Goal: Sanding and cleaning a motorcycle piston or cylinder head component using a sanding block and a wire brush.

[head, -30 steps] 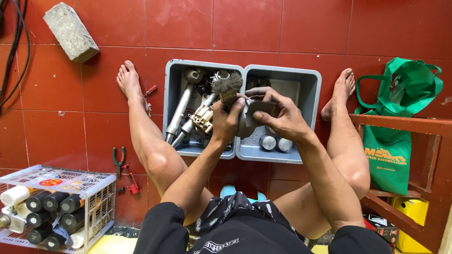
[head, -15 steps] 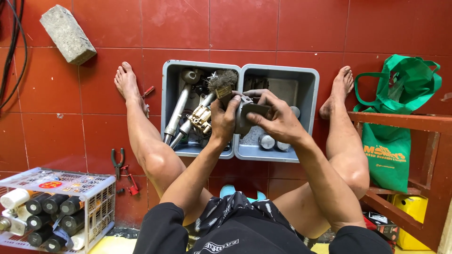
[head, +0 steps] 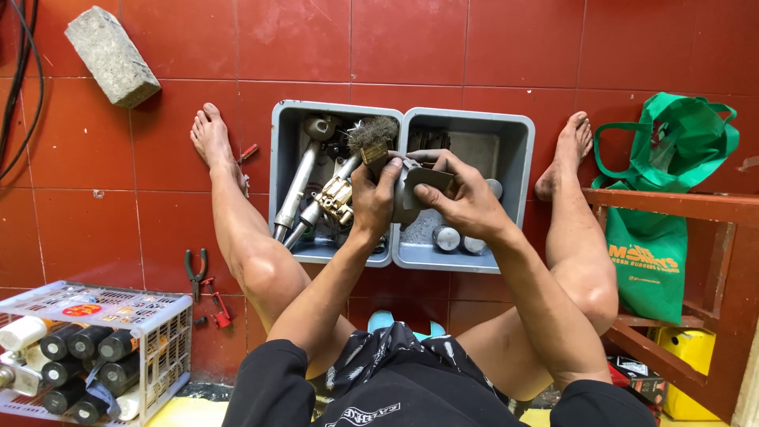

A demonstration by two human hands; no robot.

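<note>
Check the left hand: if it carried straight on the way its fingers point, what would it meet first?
Probably the wire brush just beyond the left hand, above the left grey bin; depth is unclear, and the hand already touches the grey part.

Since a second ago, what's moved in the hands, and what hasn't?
Little changed. The left hand kept its grip on the wire brush, bristles up over the left tub. The right hand kept the dark flat piece against the grey part, its fingers shifting slightly. Both hands stayed over the seam between the tubs. The right tub, brick, pliers and crate stayed put.
</note>
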